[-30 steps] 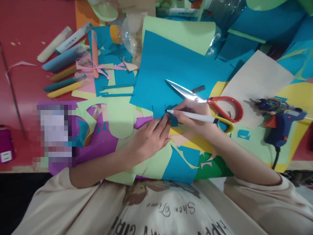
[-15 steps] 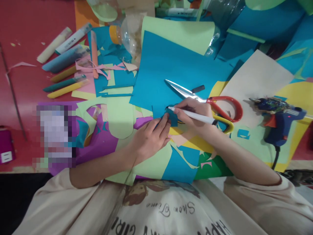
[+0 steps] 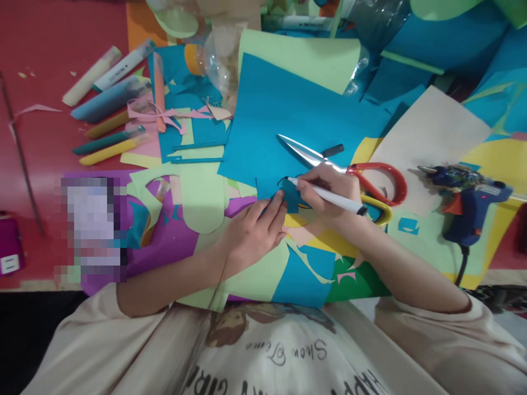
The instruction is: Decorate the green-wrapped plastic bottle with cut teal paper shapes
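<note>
My right hand (image 3: pixel 331 192) is closed around a white marker (image 3: pixel 335 200), its tip on a small piece of blue paper (image 3: pixel 292 200). A short black curve shows on that paper by the tip. My left hand (image 3: pixel 255 230) holds the same piece from the left, its fingers close together and the fingertips just below the line. Its thumb is mostly hidden. Just beyond my right hand lie scissors (image 3: pixel 307 151) with one red and one yellow handle. A dark marker cap (image 3: pixel 333 150) rests beside their blades on a large blue sheet (image 3: pixel 263 115).
At right lies a blue glue gun (image 3: pixel 471 214) with its cord. Several markers (image 3: pixel 111 107) are spread at the upper left. A clear bottle with an orange cap (image 3: pixel 192 59) lies at the back. Green and purple paper (image 3: pixel 173 241) and scraps cover the red table (image 3: pixel 37 142).
The marker tip has moved slightly right and up, and the black curve on the blue paper is longer. My left hand stays nearly still.
</note>
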`<state>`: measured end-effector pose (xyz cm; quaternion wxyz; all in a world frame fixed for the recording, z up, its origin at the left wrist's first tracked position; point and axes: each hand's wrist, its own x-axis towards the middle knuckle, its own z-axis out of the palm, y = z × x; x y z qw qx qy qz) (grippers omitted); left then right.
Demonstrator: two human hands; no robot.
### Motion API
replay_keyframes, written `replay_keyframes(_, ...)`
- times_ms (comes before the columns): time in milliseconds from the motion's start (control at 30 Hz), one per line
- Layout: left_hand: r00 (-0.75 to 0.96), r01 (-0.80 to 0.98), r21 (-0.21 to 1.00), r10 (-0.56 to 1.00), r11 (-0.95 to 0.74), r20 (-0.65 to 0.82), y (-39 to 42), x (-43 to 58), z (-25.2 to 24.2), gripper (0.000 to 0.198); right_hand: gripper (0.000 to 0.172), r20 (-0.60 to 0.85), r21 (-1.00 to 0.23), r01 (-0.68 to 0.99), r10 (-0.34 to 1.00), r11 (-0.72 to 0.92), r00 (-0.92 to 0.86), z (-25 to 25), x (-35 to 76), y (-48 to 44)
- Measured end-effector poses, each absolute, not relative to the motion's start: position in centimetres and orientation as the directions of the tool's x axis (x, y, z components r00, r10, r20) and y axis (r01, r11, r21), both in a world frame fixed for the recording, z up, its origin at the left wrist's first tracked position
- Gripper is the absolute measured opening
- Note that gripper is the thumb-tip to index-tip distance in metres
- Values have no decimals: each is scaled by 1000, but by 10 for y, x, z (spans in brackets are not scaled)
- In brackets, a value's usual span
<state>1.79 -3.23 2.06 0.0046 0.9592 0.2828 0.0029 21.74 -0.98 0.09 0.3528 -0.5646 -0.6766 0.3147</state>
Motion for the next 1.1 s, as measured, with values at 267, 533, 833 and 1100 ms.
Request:
replay_keyframes(267,844,536,-5,536,-844,4,-32,18,22,44,7,94,-845,524,994,110,-56,0,221,-11)
replay_keyframes(533,846,533,-17,533,-846,0,-32,18,23,43,15,130,-825,555,992,108,0,9,217,-11)
replay_keyframes(833,834,552,48,551,-832,-40,-32,19,23,45,15,150,-814,563,988,140,-27,12,219,-12)
replay_keyframes(1100,838,546,15,546,-837,-1,-32,17,22,43,16,146,-807,575,989,136,-29,13,219,-11)
